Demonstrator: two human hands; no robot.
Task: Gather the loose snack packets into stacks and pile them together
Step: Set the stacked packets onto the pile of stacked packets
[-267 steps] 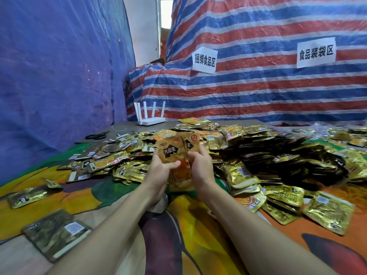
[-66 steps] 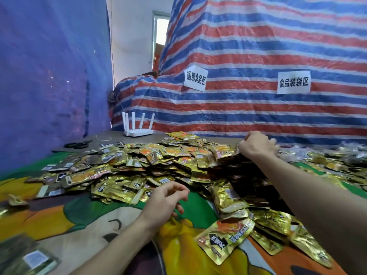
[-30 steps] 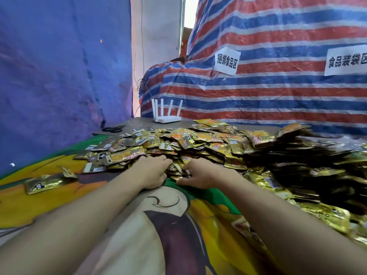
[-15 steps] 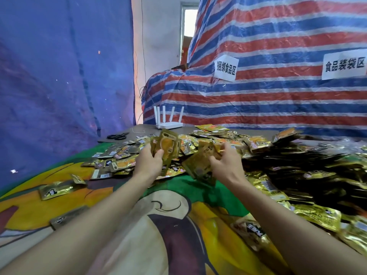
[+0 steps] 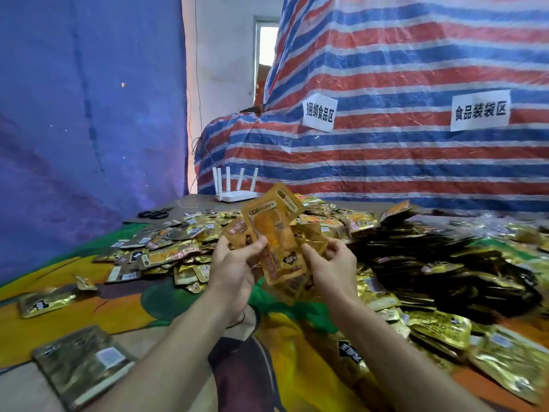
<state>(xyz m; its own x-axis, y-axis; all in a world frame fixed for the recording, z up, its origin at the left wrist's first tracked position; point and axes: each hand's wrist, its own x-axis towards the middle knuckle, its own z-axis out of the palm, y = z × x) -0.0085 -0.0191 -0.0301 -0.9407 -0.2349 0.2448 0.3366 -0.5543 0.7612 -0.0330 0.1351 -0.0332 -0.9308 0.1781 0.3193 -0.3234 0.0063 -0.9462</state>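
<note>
Above the bright cloth (image 5: 74, 322), both hands have come up from the big pile (image 5: 416, 251), and the left hand (image 5: 234, 272) and right hand (image 5: 332, 266) now pinch a few orange packets (image 5: 276, 233) between them, so a new stack is starting.

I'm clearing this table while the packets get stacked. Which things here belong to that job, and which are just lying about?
Part of the job:
- handful of packets, gripped by the left hand and right hand
- packet heap
- near-left stack
- stray packet

Just lying about:
- white router
- black scissors
- paper signs on the striped tarp
</note>
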